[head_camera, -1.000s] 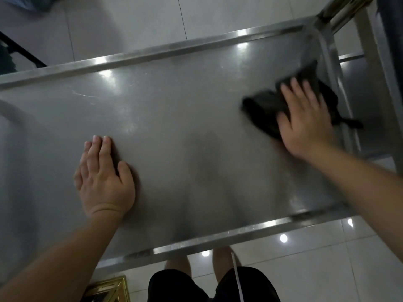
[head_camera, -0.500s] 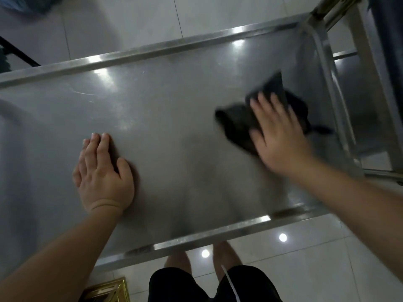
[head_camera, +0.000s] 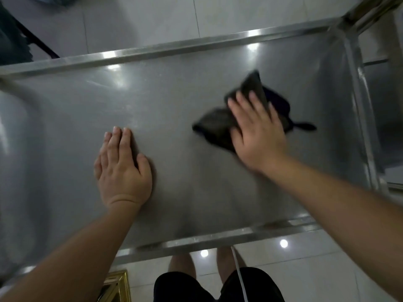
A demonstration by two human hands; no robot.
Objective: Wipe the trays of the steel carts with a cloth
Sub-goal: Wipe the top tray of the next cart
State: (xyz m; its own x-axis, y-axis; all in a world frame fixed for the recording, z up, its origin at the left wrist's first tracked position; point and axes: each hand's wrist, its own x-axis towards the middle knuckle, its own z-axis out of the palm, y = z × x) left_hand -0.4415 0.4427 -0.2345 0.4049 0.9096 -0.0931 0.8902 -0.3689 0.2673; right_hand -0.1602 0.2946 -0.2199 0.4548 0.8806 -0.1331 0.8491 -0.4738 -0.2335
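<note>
The steel cart's top tray (head_camera: 174, 110) fills most of the view, its raised rims bright along the far and near sides. A dark crumpled cloth (head_camera: 214, 125) lies on the tray right of centre. My right hand (head_camera: 256, 131) presses flat on the cloth with straight fingers, slightly blurred. My left hand (head_camera: 122, 168) rests palm-down on the bare steel at left centre, fingers together and straight, holding nothing.
The cart's upright post and handle (head_camera: 357, 22) stand at the far right corner, with a lower shelf (head_camera: 383, 118) showing beyond the right rim. White floor tiles surround the cart. A gold-framed object (head_camera: 116, 286) sits by my legs. Dark gear (head_camera: 13, 38) is at far left.
My right hand has slid the cloth leftward from the tray's right rim toward the middle. My left hand has stayed pressed in the same spot.
</note>
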